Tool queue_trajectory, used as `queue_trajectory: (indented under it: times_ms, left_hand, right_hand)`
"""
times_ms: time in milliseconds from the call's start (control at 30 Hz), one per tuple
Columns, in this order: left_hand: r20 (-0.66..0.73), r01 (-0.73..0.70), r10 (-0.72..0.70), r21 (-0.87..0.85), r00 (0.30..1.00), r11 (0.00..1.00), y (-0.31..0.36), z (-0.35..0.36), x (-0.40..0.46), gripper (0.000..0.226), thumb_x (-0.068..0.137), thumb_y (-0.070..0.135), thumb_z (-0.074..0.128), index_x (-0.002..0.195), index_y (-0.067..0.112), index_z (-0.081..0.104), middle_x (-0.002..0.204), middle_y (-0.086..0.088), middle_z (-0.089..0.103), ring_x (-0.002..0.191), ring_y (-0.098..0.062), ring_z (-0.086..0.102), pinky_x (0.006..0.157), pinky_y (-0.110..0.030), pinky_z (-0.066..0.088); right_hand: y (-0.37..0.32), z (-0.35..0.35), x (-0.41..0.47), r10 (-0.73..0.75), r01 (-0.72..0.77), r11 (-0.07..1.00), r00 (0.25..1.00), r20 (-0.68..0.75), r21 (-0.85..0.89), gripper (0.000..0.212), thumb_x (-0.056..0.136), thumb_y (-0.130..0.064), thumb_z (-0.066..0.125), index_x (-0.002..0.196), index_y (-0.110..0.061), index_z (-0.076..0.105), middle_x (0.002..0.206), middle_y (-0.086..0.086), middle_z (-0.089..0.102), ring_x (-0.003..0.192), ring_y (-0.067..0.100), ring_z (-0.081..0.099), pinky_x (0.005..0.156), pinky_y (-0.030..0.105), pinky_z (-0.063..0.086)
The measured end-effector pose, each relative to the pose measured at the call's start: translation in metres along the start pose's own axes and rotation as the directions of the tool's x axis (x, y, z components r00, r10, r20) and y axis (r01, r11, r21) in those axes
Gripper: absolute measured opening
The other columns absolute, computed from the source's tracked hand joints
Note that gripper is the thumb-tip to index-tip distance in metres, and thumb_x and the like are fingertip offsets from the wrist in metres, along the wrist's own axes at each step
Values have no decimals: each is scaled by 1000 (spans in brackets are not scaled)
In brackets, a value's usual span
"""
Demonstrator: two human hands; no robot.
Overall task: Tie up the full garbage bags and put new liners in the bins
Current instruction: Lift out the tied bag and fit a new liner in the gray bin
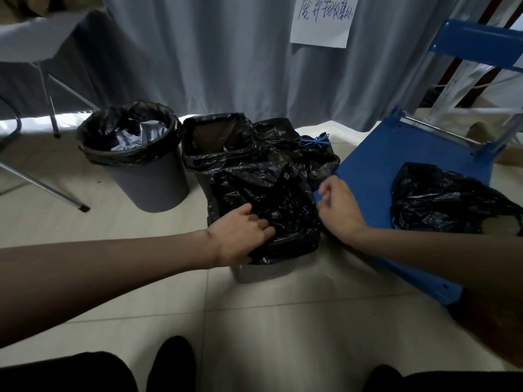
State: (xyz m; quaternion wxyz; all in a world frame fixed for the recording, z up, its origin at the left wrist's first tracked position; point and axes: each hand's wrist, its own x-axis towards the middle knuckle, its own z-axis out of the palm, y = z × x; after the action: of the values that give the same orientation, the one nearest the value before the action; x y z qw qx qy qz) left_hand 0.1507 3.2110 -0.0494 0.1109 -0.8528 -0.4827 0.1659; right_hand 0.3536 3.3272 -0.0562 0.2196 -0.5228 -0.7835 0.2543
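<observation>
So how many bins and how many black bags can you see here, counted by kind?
Bins: 3 (round grey bin, middle bin, near bin)
Black bags: 5 (round bin's liner, middle bin's liner, near bin's liner, tied bag, loose bag on the blue chair)
Total: 8

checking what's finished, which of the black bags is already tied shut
The bag at the back, behind the bin the hands are on, knotted with a blue drawstring. The round bin's liner gapes open, and the bag on the blue chair lies loose.
</observation>
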Motion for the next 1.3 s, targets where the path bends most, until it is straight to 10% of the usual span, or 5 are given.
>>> queue_trajectory:
  times_ms: [133, 367, 633, 833, 1300]
  left_hand:
    - [-79, 28, -28, -2, 997, 1000, -12, 12, -16, 52, 80, 49, 65, 118, 19, 48, 105, 2, 58, 94, -20, 60, 84, -34, 33]
    - [-178, 189, -201, -85, 963, 978, -26, 31, -48, 35, 76, 28, 65, 106, 22, 47, 96, 2, 56, 82, -19, 61, 75, -33, 34]
    - [527, 792, -641, -569, 558, 222, -49, 42, -63, 50, 77, 59, 70, 95, 12, 63, 89, 1, 65, 85, -18, 60, 76, -33, 49]
    - [642, 655, -423, -743, 639, -139, -35, 50, -66, 12, 89, 16, 66, 86, 11, 76, 75, 2, 67, 62, -5, 50, 58, -13, 41]
    - [606, 509, -384, -794, 696, -332, -22, 86, -85, 24, 82, -3, 54, 65, 15, 58, 71, 2, 61, 74, -15, 49, 63, -22, 39]
  right_hand:
    - [-28, 1, -12, -449, 492, 859, 857, 254, -139, 8, 88, -33, 59, 92, -28, 55, 89, -10, 49, 87, 10, 46, 75, 33, 45]
    - [-43, 16, -19, -439, 759, 570, 605, 664, -315, 20, 92, -37, 59, 82, -25, 46, 91, -11, 46, 78, 14, 51, 63, 31, 43]
    - [-44, 22, -16, -407, 757, 563, 604, 686, -332, 19, 87, -29, 59, 78, -23, 43, 84, -9, 42, 66, 14, 45, 55, 30, 30]
    - [-47, 24, -14, -386, 766, 537, 595, 705, -352, 19, 86, -30, 58, 80, -23, 41, 85, -9, 43, 67, 15, 43, 53, 30, 25]
    - [-50, 24, -12, -371, 794, 518, 543, 753, -318, 20, 89, -21, 56, 83, -25, 38, 86, -10, 39, 66, 11, 39, 52, 27, 24]
